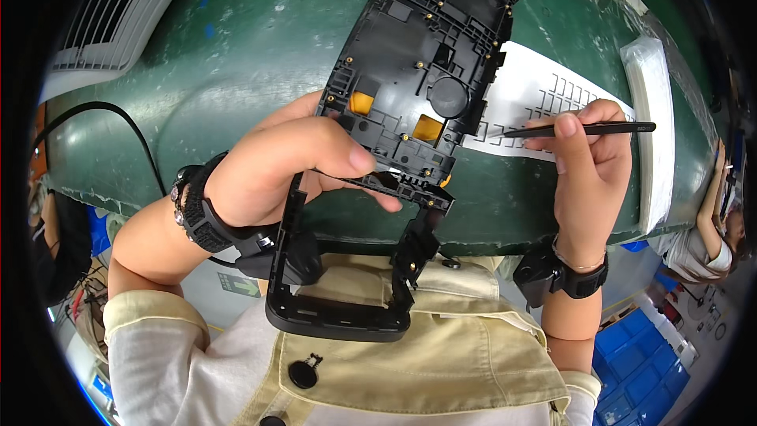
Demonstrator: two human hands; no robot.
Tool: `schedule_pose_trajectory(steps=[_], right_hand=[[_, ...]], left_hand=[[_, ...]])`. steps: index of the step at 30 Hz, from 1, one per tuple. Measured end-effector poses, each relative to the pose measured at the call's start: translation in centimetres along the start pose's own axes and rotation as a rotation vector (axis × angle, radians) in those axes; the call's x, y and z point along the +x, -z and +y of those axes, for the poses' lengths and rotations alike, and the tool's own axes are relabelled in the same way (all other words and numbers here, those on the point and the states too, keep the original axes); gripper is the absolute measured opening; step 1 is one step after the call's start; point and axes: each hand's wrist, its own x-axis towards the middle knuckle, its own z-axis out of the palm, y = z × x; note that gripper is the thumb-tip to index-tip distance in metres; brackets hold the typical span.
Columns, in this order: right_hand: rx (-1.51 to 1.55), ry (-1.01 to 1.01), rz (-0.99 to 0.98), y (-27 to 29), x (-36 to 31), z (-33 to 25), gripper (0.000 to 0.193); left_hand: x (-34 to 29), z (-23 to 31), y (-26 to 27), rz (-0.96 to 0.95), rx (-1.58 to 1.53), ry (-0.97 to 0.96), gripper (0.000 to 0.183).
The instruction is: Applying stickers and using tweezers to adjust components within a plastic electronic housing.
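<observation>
A worn, glossy green tabletop [229,55] stretches from 9 o'clock over to 3. Against its near edge, at 6 o'clock, is a beige cloth apron [441,363]. The black plastic ribbed housing [394,55] is held above the table, its long panel slanting up toward 12 o'clock and its open, U-shaped end hanging toward 6, in front of the apron. A pale grey slatted plastic grille [118,24] sits at 10 o'clock, and blue plastic bins [639,363] at 4. A long white plastic-wrapped bundle [653,134] lies near 3 o'clock; at 2, partly behind the housing, lies a white sheet bearing black angular shapes [524,71].

The left hand [272,162], toward 9 o'clock, grasps the housing, thumb over its face and fingers underneath. The right hand [591,166], at 3 o'clock, pinches slim black tweezers [623,127], their tips pointing to 9 o'clock over the sheet; whether they grip anything, I cannot tell. Small round brass-coloured inserts [420,65] dot the housing.
</observation>
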Motion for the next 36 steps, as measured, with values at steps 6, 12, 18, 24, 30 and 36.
schedule_pose_trajectory(steps=[6, 12, 18, 24, 30, 36], right_hand=[[0.046, 0.001, -0.019, 0.4, 0.0, -0.2, 0.014], [0.161, 0.026, -0.167, 0.1, -1.5, -1.7, 0.015], [0.168, -0.032, -0.361, 0.4, -3.4, -0.3, 0.018], [0.006, -0.166, -0.263, 1.0, -3.6, -1.3, 0.020], [-0.077, -0.044, -0.052, -0.3, -1.4, -1.6, 0.015], [-0.073, -0.002, -0.006, -0.2, -0.3, -0.6, 0.020]], left_hand=[[-0.1, 0.0, 0.1, 0.022, 0.177, 0.063, 0.044], [-0.1, 0.1, 0.0, -0.047, 0.084, 0.027, 0.043], [-0.2, 0.2, -0.1, -0.042, -0.010, 0.001, 0.043], [-0.2, 0.2, -0.3, 0.016, -0.009, 0.003, 0.043], [-0.5, 0.3, 0.0, 0.094, 0.239, 0.078, 0.040], [-0.7, 0.6, 0.0, 0.073, 0.277, 0.104, 0.037]])
